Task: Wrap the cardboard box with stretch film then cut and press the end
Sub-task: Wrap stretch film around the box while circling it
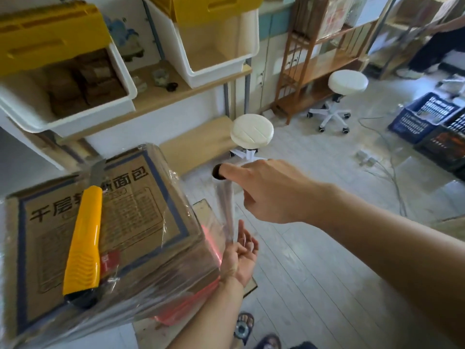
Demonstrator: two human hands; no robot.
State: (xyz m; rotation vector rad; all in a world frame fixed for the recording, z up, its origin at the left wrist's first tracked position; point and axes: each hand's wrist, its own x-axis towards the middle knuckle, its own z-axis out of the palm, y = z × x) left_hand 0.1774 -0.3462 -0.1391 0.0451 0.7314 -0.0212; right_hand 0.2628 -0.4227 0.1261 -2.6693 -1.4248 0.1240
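- Sitting at lower left, your cardboard box (100, 222) is already sheathed in stretch film.
- Your right hand (266, 192) curls over the film roll (217, 180), one finger in its core.
- Your left hand (239, 258) lies palm-up below, meeting the bunched film strand (227, 210); whether it pinches cannot be told.
- A yellow utility knife (84, 243) rests on the box.

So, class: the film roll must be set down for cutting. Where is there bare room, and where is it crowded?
Free: the cardboard box top, between the yellow knife and its right edge; the floor planks right of the left hand. Crowded: the floor by the cables and crates; the shelf under its bins. The right hand grips the film roll.
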